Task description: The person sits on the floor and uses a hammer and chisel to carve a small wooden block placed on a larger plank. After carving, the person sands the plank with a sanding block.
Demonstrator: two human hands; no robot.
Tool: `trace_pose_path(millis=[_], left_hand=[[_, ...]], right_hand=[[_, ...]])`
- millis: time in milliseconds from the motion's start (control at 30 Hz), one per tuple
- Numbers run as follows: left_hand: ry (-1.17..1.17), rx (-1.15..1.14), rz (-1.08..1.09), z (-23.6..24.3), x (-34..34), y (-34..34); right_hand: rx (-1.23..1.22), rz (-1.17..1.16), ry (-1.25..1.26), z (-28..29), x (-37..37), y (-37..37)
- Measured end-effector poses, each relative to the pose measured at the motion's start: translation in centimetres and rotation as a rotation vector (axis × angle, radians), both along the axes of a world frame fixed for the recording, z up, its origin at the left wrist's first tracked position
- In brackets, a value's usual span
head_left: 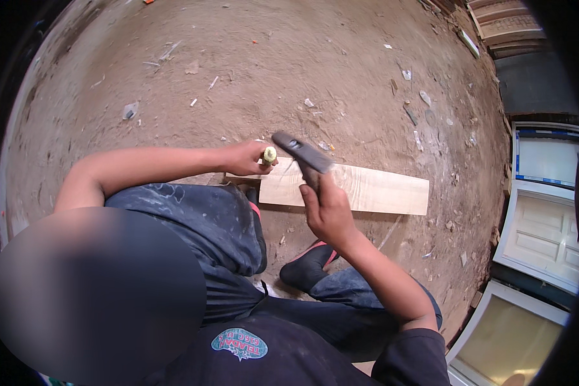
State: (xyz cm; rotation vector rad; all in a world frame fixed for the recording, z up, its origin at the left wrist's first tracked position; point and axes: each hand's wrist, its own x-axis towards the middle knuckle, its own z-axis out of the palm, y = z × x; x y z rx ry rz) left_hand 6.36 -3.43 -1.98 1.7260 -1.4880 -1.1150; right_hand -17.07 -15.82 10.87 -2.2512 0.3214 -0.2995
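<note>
A pale wooden board lies lengthwise across in front of me. At its left end my left hand is closed around an upright chisel; its yellowish handle shows end-on, and its blade is hidden below. My right hand grips a hammer by the handle, above the board. The dark metal head of the hammer is slightly blurred and appears just right of the chisel's handle, apart from it in the picture. How high the hammer is above the wood I cannot tell.
The board seems to rest on another piece of wood at its left end. My foot in a dark sock and sandal is close to its near edge. Litter dots the dirt floor. Framed panels stand along the right side.
</note>
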Motion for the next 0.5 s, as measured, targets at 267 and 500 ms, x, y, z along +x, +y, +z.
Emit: trace_pose_path(millis=[267,500], left_hand=[[0.064,0.129,-0.002,-0.5,0.4,0.0],[0.028,0.141,-0.010,0.9,0.1,-0.7]], right_hand=[[-0.025,0.017,0.140,-0.1,-0.1,0.4],[-0.060,-0.001,0.261,-1.0,-0.3,-0.3]])
